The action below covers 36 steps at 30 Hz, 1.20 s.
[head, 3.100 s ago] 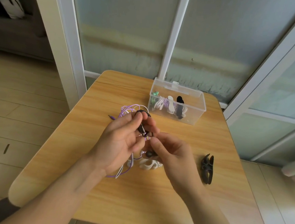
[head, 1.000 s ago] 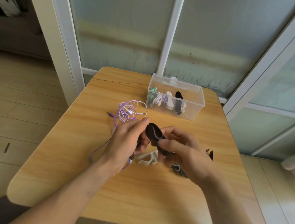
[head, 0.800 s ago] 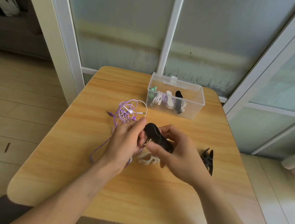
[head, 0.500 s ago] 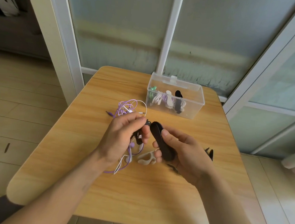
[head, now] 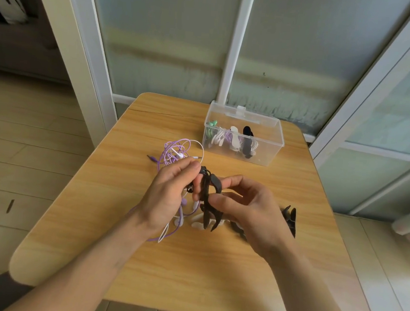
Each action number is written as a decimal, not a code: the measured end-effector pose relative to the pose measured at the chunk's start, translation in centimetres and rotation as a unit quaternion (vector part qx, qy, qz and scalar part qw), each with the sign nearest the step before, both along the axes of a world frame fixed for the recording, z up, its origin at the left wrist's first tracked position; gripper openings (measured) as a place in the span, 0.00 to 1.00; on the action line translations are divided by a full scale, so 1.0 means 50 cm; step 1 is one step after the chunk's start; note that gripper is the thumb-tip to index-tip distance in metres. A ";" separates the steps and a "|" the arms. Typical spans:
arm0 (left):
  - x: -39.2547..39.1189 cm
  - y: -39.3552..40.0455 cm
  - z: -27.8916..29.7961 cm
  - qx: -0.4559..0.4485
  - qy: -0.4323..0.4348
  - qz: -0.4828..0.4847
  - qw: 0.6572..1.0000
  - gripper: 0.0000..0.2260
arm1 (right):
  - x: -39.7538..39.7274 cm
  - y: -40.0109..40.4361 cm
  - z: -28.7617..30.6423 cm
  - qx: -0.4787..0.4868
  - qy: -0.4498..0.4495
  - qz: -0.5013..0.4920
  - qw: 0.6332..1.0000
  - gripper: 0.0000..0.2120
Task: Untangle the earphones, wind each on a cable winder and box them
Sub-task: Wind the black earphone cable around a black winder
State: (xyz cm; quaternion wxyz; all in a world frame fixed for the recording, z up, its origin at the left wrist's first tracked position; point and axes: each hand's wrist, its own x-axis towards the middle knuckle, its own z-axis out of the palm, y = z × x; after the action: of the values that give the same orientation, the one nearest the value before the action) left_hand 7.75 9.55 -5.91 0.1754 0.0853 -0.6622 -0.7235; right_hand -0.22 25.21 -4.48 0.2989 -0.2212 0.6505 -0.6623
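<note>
Black and forked at its lower end, a cable winder (head: 209, 200) is sitting above the wooden counter (head: 190, 264), between the two hands. The right hand (head: 248, 212) is pinching it, thumb and fingers curled round its middle, its grip closed on it. The left hand (head: 171, 194) is curling its fingers round a dark earphone cable (head: 204, 172) at the winder's upper end, its grip closed on that cable. A purple and white earphone tangle (head: 177, 153) is lying on the counter just beyond the left hand, with strands trailing under the palm toward the near edge. A white cable winder (head: 197, 222) is lying on the counter beneath the hands, partly hidden. Another black cable winder (head: 290, 221) is resting just right of the right hand. The clear box (head: 268, 145) is standing open at the far side, holding several wound earphones.
</note>
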 end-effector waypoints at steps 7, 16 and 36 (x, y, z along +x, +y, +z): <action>-0.004 0.011 -0.003 -0.042 0.031 0.071 0.996 0.13 | 0.002 0.001 0.000 0.006 0.025 -0.022 0.999 0.10; 0.008 -0.005 0.003 -0.161 0.024 0.038 0.986 0.17 | -0.002 0.009 0.006 0.032 0.090 -0.037 0.995 0.08; 0.025 -0.026 0.024 0.009 -0.027 -0.103 0.994 0.09 | -0.019 0.039 0.038 0.052 0.130 0.058 0.988 0.10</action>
State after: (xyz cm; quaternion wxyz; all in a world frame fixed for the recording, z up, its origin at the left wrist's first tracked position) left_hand 8.99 8.26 -4.69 0.0810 0.0376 -0.6657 -0.7408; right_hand -1.18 27.15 -2.57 0.2605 -0.3271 0.7038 -0.5743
